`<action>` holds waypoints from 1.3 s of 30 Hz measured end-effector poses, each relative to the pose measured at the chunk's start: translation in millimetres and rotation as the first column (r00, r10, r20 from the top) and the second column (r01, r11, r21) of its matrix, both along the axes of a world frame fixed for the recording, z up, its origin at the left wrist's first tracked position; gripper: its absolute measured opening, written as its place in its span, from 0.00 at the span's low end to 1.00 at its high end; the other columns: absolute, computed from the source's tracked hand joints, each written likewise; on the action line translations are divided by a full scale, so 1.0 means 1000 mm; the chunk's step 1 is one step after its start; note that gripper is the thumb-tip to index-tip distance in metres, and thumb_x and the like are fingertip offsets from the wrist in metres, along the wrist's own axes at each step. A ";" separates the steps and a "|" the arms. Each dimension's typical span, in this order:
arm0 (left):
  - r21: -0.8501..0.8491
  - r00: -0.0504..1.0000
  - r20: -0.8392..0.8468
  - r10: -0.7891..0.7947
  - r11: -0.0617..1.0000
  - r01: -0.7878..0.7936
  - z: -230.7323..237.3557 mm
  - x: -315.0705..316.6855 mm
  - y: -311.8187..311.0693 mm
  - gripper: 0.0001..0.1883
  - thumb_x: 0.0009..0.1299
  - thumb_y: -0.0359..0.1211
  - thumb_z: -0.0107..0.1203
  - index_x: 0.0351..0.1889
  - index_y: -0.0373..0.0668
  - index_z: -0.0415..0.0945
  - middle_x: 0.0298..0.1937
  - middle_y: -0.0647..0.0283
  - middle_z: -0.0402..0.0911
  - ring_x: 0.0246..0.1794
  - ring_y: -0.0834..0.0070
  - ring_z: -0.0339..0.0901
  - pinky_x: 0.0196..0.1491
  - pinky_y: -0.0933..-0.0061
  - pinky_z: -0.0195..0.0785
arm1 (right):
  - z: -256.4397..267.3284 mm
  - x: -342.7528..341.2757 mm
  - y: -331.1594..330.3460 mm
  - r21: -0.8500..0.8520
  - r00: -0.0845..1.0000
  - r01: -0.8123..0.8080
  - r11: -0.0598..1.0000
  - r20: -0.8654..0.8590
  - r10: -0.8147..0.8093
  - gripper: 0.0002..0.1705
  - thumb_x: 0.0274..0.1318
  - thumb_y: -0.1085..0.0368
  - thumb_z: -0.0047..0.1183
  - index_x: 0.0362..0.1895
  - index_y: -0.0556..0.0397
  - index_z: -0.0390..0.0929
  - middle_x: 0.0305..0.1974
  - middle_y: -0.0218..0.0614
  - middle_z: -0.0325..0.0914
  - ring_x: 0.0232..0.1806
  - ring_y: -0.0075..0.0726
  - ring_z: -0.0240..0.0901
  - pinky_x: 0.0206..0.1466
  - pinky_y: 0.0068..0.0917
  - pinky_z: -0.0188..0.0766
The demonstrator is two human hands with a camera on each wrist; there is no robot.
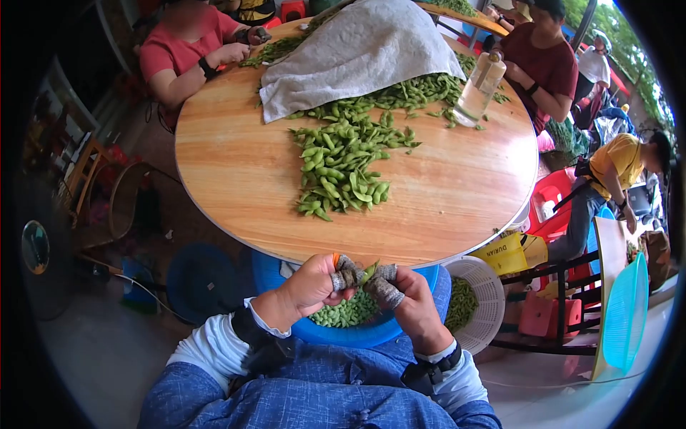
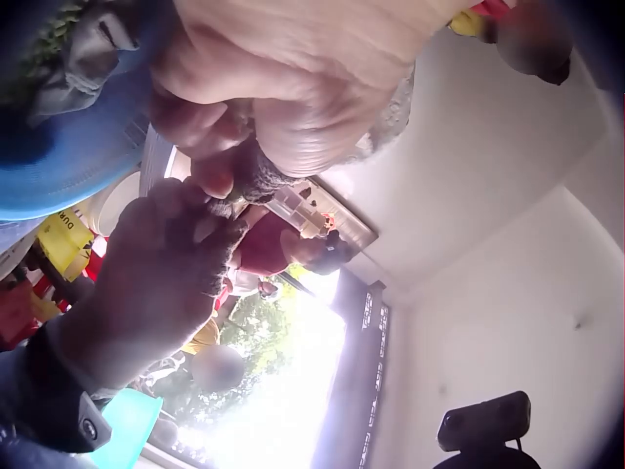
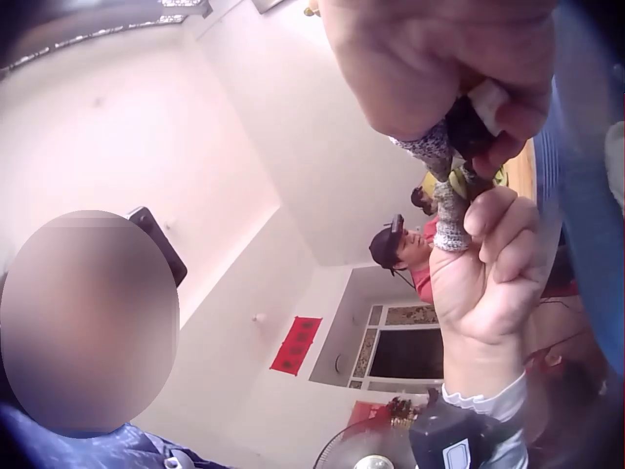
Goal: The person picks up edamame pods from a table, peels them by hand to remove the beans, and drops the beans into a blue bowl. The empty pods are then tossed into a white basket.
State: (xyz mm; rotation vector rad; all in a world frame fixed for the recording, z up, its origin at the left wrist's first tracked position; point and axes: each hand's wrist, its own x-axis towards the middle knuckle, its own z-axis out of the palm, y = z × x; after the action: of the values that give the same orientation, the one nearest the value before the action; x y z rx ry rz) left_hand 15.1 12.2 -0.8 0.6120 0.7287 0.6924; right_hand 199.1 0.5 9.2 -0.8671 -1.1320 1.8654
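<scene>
A green soybean pod (image 1: pixel 369 272) is pinched between both hands, over the table's near edge. My left hand (image 1: pixel 307 287) holds it from the left and my right hand (image 1: pixel 418 306) from the right, fingertips close together. Grey knitted covers (image 1: pixel 384 292) wrap thumbs and fingers on both hands. Below them is a blue basin (image 1: pixel 332 336) with shelled green beans (image 1: pixel 348 312) inside. In the right wrist view the pod (image 3: pixel 457 183) shows as a small green bit between the covered fingertips. The left wrist view hides it behind the fingers.
A heap of pods (image 1: pixel 336 171) lies on the round wooden table (image 1: pixel 236 171), with more under a grey cloth (image 1: pixel 364 50). A clear bottle (image 1: pixel 479 89) stands at the back right. A white basket (image 1: pixel 489 293) of pods sits beside the basin. Several people are around the table.
</scene>
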 end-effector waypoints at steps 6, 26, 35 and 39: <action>-0.011 1.000 -0.016 0.007 1.000 -0.007 -0.003 0.004 -0.004 0.05 0.62 0.31 0.50 0.29 0.40 0.69 0.18 0.64 0.71 0.12 0.87 0.60 0.13 0.89 0.46 | -0.015 0.007 -0.009 -0.088 0.997 0.016 0.996 -0.074 -0.023 0.12 0.51 0.66 0.50 0.40 0.58 0.71 0.34 0.25 0.72 0.33 0.16 0.65 0.37 0.15 0.61; 0.647 0.650 -0.704 0.285 0.633 0.424 0.009 0.012 -0.019 0.08 0.56 0.26 0.49 0.33 0.36 0.67 0.21 0.59 0.71 0.21 0.67 0.71 0.24 0.73 0.64 | -0.025 -0.002 -0.008 -0.111 0.994 0.067 0.992 -0.081 -0.076 0.11 0.50 0.72 0.48 0.40 0.60 0.70 0.36 0.29 0.74 0.37 0.21 0.68 0.42 0.19 0.65; 0.906 0.727 -0.414 0.548 0.330 0.266 -0.029 0.017 -0.022 0.18 0.56 0.29 0.48 0.47 0.39 0.66 0.34 0.56 0.74 0.28 0.64 0.72 0.32 0.69 0.65 | -0.034 -0.007 -0.017 -0.041 0.975 0.138 0.990 -0.167 -0.143 0.13 0.51 0.71 0.49 0.42 0.60 0.70 0.38 0.31 0.73 0.38 0.21 0.68 0.43 0.20 0.64; 0.738 0.849 -0.344 0.400 0.674 -0.019 -0.028 0.023 -0.029 0.14 0.64 0.30 0.43 0.47 0.39 0.66 0.33 0.65 0.73 0.27 0.79 0.69 0.31 0.78 0.63 | -0.034 -0.010 -0.017 0.069 0.977 0.157 0.985 -0.160 -0.145 0.13 0.51 0.71 0.48 0.43 0.61 0.69 0.39 0.31 0.73 0.40 0.22 0.67 0.45 0.20 0.63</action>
State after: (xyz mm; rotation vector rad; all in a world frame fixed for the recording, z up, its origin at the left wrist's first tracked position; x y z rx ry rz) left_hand 38.1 -16.7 -29.0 1.4883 1.0093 1.0842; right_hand 189.5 -16.6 -24.7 -0.7286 -1.0110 1.7180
